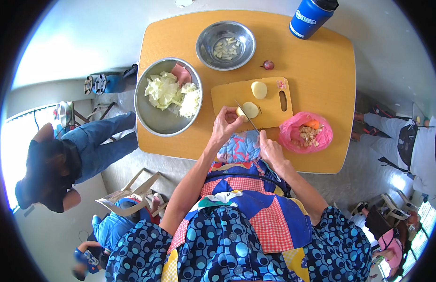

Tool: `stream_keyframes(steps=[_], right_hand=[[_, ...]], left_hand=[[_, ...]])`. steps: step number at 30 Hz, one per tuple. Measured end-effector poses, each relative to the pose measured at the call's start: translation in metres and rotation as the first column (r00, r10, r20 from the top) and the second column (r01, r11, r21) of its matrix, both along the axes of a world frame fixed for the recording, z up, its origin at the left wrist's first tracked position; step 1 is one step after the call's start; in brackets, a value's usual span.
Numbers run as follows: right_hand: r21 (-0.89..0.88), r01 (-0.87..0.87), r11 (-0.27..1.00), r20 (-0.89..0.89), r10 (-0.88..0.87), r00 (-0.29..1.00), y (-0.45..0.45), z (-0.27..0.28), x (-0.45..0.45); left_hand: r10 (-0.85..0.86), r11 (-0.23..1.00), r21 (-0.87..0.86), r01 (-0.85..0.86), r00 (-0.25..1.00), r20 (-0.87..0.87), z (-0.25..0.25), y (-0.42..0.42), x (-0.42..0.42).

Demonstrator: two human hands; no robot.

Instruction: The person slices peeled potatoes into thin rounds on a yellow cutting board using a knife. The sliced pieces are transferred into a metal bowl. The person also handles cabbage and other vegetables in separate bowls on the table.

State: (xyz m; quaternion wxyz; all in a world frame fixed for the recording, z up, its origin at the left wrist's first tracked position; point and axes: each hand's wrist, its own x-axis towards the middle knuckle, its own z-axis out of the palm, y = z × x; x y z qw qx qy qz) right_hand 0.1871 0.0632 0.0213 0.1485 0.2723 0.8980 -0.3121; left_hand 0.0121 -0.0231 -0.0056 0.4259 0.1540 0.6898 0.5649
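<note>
My left hand (227, 122) pinches the left part of a peeled potato (250, 110) on a yellow cutting board (232, 94). In my right hand (271, 147) is the handle of a knife (251, 122), its blade lying across the potato between the held end and a round cut face. Another pale peeled potato piece (259, 90) rests farther back on the board. Below the board's near edge lies a folded quilted cloth (239, 147) in blue and pink.
A steel bowl (151, 121) at left holds cabbage leaves, shreds and something pink. Behind, a smaller steel bowl (249, 53) contains pale cut pieces. A red onion (268, 65), a pink plastic bag (290, 141) of scraps and a blue bottle (309, 21) share the table (320, 81). People stand on both sides.
</note>
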Motion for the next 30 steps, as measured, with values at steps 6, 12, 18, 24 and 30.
stream_keyframes(steps=[6, 12, 18, 24, 30], right_hand=[[-0.111, 0.083, 0.99, 0.042, -0.079, 0.996, 0.005, 0.008, 0.021], [-0.178, 0.024, 0.984, -0.218, -0.064, 0.974, 0.02, 0.003, 0.039], [-0.217, 0.109, 0.97, -0.24, -0.161, 0.957, 0.024, 0.025, 0.043], [-0.164, 0.205, 0.965, -0.215, -0.238, 0.947, 0.026, 0.022, 0.062], [-0.144, 0.171, 0.975, -0.268, -0.205, 0.941, 0.022, 0.022, 0.067]], left_hand=[[-0.032, 0.999, 0.002, 0.032, 0.999, 0.017, 0.002, 0.002, -0.005], [-0.171, 0.983, 0.058, 0.174, 0.984, -0.049, 0.01, -0.007, -0.016], [-0.141, 0.985, -0.128, 0.119, 0.974, -0.178, 0.003, -0.019, -0.017], [-0.263, 0.963, -0.263, 0.067, 0.467, -0.844, 0.02, 0.008, 0.004], [-0.407, 0.913, -0.375, 0.158, 0.358, -0.84, 0.014, 0.033, 0.008]])
